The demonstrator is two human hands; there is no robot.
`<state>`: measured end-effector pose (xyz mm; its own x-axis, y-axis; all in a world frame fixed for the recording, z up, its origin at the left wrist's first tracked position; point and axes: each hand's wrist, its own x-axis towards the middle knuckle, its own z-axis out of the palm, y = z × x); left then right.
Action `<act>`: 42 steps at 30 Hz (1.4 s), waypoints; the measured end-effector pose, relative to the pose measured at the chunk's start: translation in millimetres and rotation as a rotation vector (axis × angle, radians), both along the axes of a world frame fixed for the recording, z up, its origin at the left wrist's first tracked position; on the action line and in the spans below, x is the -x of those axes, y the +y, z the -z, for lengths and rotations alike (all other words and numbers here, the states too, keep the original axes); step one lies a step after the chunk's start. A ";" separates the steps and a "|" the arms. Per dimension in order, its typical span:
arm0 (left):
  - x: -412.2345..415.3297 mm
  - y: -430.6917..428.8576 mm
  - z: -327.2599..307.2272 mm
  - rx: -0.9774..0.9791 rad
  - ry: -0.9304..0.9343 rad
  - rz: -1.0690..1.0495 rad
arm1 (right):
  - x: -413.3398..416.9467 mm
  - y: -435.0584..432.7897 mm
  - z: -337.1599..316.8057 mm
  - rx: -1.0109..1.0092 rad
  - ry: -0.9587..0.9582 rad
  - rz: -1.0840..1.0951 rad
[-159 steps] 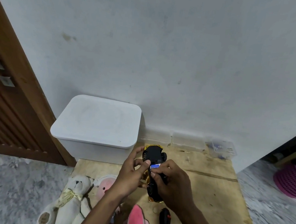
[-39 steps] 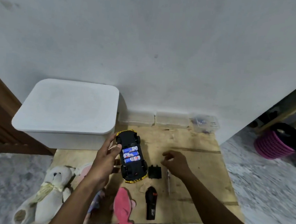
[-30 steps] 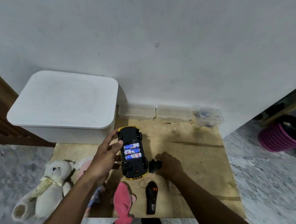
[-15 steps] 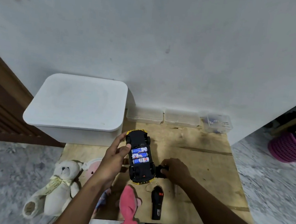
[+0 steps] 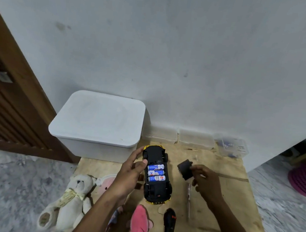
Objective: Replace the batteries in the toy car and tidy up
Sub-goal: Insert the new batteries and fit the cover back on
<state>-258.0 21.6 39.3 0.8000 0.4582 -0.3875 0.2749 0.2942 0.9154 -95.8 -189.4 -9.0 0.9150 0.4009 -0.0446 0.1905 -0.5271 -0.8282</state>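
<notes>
The toy car (image 5: pixel 155 188), black underneath with a yellow body, lies upside down on the wooden board (image 5: pixel 224 197). Its battery bay is uncovered and shows three blue and white batteries (image 5: pixel 155 172). My left hand (image 5: pixel 131 171) grips the car's left side, thumb on its underside. My right hand (image 5: pixel 204 182) pinches the black battery cover (image 5: pixel 185 169) in the air to the right of the car. A screwdriver (image 5: pixel 188 199) lies on the board below that hand.
A white lidded bin (image 5: pixel 99 123) stands behind the car. Clear plastic boxes (image 5: pixel 195 140) line the wall. A black remote (image 5: pixel 169 226), a pink plush (image 5: pixel 139 225) and a white teddy bear (image 5: pixel 69 199) lie near me. A pink basket (image 5: pixel 305 179) sits at right.
My right hand picked the black battery cover up off the board beside the car and lifted it up and to the right. My left hand stayed on the car.
</notes>
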 end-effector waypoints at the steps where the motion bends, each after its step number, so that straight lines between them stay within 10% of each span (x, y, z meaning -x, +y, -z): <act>1: 0.7 -0.7 -2.3 0.000 -0.004 0.001 | 4.7 1.5 -10.4 -0.030 -0.009 0.002; 42: 2.2 -4.3 -17.6 0.059 -0.074 0.092 | 60.7 28.7 -54.1 -0.146 -0.102 -0.046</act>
